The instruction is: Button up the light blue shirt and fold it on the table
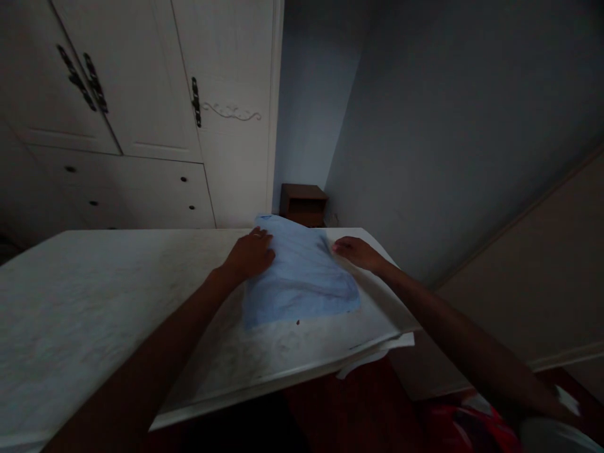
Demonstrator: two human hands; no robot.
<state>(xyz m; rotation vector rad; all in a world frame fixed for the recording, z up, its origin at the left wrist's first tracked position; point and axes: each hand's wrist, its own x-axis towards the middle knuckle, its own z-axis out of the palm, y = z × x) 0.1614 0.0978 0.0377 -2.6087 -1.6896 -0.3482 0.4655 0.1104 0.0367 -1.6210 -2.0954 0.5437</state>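
A light blue cloth lies on the white tabletop, with soft creases across it. Its far left corner rises a little above the table's far edge. My left hand is closed on the cloth's left edge, and a ring shows on one finger. On the opposite side, my right hand has its fingers pinched together at the cloth's right edge, where a dark fold runs towards the fingertips. The near part of the cloth rests flat on the table.
The white table has a loose strip hanging from its near right edge. Beyond stand a white wardrobe and a small brown cabinet. A grey wall rises on the right. Red items lie below at the lower right.
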